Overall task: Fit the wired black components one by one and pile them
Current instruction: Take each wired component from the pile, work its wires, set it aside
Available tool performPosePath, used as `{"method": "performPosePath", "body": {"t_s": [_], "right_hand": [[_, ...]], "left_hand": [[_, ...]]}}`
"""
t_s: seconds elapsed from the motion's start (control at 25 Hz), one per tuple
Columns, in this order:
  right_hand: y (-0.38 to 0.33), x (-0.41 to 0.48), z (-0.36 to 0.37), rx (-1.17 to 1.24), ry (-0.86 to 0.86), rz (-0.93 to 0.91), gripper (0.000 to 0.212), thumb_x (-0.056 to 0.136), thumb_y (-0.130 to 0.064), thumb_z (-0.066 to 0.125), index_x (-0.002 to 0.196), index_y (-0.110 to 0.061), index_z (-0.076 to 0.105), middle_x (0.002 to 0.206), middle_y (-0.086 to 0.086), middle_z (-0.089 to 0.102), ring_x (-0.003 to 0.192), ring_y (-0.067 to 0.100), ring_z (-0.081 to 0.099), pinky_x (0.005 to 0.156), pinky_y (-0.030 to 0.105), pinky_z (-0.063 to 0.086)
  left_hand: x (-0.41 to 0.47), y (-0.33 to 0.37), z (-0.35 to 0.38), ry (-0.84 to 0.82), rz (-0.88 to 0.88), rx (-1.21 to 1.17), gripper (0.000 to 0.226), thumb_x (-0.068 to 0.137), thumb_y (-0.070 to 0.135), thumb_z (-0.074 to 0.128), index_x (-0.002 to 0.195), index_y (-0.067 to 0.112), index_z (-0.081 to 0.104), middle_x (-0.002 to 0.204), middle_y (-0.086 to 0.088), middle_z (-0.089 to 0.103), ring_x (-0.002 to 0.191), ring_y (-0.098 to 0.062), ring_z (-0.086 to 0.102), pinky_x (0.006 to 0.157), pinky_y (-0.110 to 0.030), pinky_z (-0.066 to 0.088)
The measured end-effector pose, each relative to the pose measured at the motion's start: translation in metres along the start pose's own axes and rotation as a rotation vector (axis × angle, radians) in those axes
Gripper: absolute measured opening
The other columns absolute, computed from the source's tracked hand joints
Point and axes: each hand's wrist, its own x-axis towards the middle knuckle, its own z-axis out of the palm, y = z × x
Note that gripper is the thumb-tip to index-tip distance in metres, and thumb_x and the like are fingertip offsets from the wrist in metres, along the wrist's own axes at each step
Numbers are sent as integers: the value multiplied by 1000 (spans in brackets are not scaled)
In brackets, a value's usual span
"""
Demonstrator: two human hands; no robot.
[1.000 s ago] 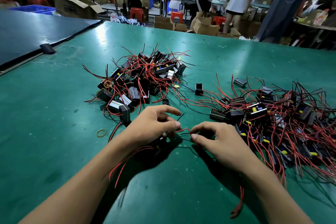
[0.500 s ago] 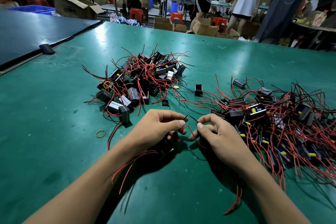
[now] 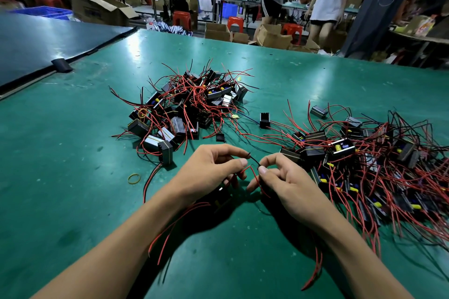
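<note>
Two heaps of small black components with red and black wires lie on the green table (image 3: pixel 73 177): one pile (image 3: pixel 187 109) ahead of me, a wider spread (image 3: pixel 369 167) on the right. My left hand (image 3: pixel 209 172) holds a black component (image 3: pixel 222 198) under its palm and pinches a thin wire between thumb and forefinger. My right hand (image 3: pixel 284 177) pinches the other end of that short black wire (image 3: pixel 254 161), and a red wire (image 3: pixel 255 177) loops down between the two hands.
A lone black part (image 3: pixel 264 120) and a small black cap (image 3: pixel 220 138) lie between the heaps. A yellow rubber band (image 3: pixel 134 178) lies left of my left hand. A dark table (image 3: pixel 36 41) adjoins at the left. People and cardboard boxes stand beyond the far edge.
Both hands have lifted slightly and drawn closer together. The wire ends now stand up between the fingertips, where a second ago they lay low near the table.
</note>
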Motion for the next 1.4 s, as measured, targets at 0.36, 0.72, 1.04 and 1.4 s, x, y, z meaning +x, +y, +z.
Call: {"method": "performPosePath", "body": {"t_s": [0.36, 0.72, 1.04, 1.4], "right_hand": [[7, 2, 1, 48, 8, -5, 8, 104, -23, 50, 96, -22, 52, 84, 9, 77, 61, 17, 52, 63, 35, 37], [7, 4, 2, 72, 22, 10, 8, 105, -22, 49, 98, -19, 51, 86, 14, 76, 61, 15, 58, 63, 32, 40], [5, 2, 3, 27, 9, 8, 8, 105, -23, 49, 98, -19, 52, 85, 10, 77, 60, 13, 60, 62, 29, 39], [-6, -5, 3, -205, 117, -140, 10, 97, -29, 62, 90, -23, 67, 80, -10, 76, 68, 1, 66, 67, 22, 52]], "left_hand": [[1, 0, 3, 25, 78, 25, 12, 86, 17, 73, 96, 11, 76, 65, -3, 68, 62, -14, 57, 58, -21, 47], [3, -1, 9, 116, 127, 29, 5, 84, 14, 75, 88, 12, 78, 59, 1, 63, 55, -9, 53, 51, -21, 45], [2, 2, 12, 161, 192, 80, 6, 83, 13, 76, 86, 8, 78, 56, 10, 61, 52, -2, 48, 51, -15, 39], [-1, 4, 17, 169, 234, 89, 5, 84, 7, 73, 81, 6, 76, 60, 11, 63, 55, 3, 51, 55, -10, 39]]}}
